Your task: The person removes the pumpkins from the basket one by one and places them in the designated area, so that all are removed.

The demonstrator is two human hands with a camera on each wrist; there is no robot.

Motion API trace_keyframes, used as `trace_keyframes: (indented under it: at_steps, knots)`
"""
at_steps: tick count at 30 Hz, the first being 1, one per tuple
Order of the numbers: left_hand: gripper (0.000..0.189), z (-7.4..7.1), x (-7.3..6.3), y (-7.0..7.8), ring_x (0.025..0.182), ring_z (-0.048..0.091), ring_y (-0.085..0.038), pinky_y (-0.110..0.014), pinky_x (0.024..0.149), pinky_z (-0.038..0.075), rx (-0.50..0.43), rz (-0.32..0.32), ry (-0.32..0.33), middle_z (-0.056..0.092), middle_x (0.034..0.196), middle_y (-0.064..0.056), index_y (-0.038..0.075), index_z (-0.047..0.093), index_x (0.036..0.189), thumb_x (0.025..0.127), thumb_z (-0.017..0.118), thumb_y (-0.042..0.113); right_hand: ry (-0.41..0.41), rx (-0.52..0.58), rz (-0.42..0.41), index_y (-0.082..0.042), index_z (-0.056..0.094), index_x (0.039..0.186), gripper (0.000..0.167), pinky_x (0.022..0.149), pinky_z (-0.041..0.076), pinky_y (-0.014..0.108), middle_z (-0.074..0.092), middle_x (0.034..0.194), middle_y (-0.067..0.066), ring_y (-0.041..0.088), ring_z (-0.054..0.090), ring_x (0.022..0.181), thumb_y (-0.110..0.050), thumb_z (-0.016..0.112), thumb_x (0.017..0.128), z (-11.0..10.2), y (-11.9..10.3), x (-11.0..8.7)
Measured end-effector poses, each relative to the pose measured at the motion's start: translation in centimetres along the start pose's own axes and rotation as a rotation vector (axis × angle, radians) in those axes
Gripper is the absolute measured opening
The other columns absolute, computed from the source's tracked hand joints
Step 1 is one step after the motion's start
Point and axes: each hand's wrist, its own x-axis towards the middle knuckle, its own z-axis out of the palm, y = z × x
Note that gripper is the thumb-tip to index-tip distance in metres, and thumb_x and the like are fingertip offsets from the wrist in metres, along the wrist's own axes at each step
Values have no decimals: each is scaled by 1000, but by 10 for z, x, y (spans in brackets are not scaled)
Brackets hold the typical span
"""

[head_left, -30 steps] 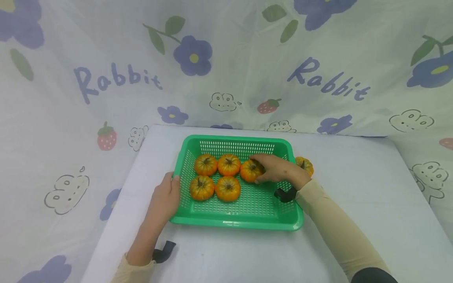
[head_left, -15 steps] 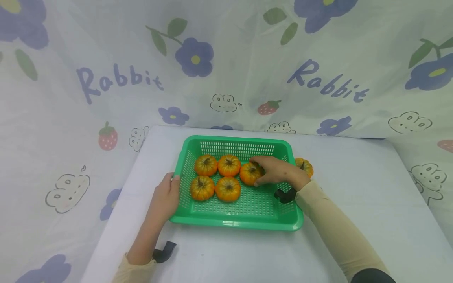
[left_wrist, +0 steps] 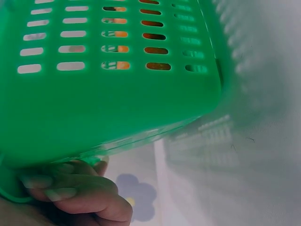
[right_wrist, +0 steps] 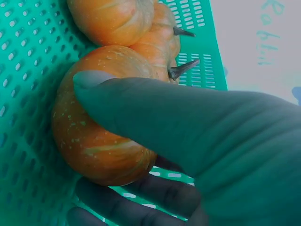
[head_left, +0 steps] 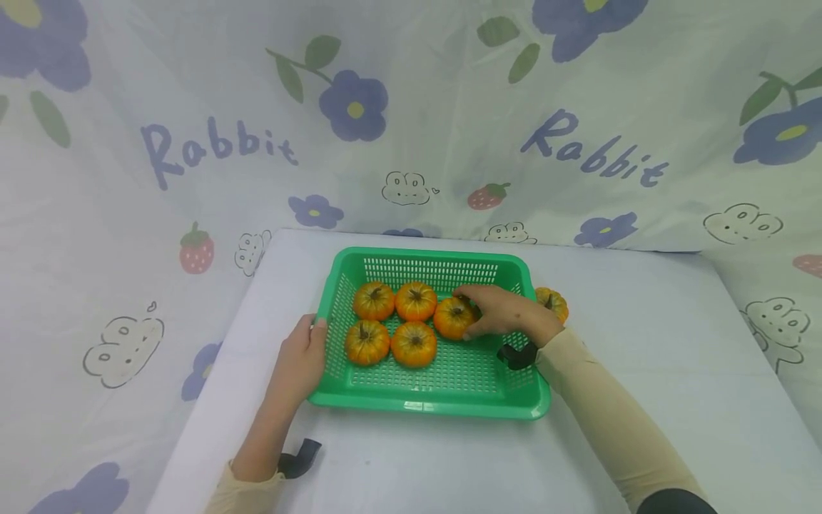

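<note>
A green plastic basket (head_left: 475,410) with slotted walls holds several small orange pumpkins. My left hand (head_left: 302,360) grips its left rim, thumb on top; the left wrist view shows the fingers (left_wrist: 89,193) curled at the rim outside the wall. Inside the basket my right hand (head_left: 504,310) holds the rightmost back pumpkin (head_left: 452,320), stem up. In the right wrist view the thumb lies across this pumpkin (right_wrist: 101,150), with fingers around its other side. Two pumpkins sit to its left in the back row, and a front-row pumpkin (head_left: 414,346) is close beside it.
Another pumpkin (head_left: 554,303) sits outside the basket by its right wall, partly hidden by the right arm. A white-covered table (head_left: 668,343) lies under everything. Behind it hangs a printed curtain (head_left: 449,128) with flowers and rabbits.
The pumpkin in my right hand has shifted slightly forward and left, toward the front row. My left hand stays on the rim, and the basket has not moved.
</note>
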Motion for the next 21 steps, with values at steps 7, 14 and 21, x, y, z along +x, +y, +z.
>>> trace_keyframes:
  at_steps: [7, 14, 21]
  knots:
    - [56, 0, -1, 0, 80, 63, -25, -36, 67, 53, -7, 0, 6, 67, 106, -16, 2, 45, 148, 115, 30, 44, 18, -8, 3, -6, 54, 145, 73, 110, 43, 53, 58, 145, 14, 33, 54, 132, -31, 89, 86, -1, 0, -1]
    - [55, 3, 1, 0, 79, 61, -25, -36, 68, 52, -14, -11, -5, 66, 103, -15, 3, 46, 147, 115, 29, 44, 51, 6, -1, -5, 54, 145, 73, 109, 45, 53, 58, 144, 14, 32, 55, 130, -30, 89, 85, -5, -1, -9]
    - [56, 1, -1, 1, 77, 61, -23, -36, 66, 52, 0, -13, -2, 66, 101, -14, 2, 45, 148, 115, 29, 44, 63, 14, -18, -5, 52, 147, 75, 104, 49, 50, 60, 143, 14, 29, 59, 123, -30, 88, 86, -9, -8, -17]
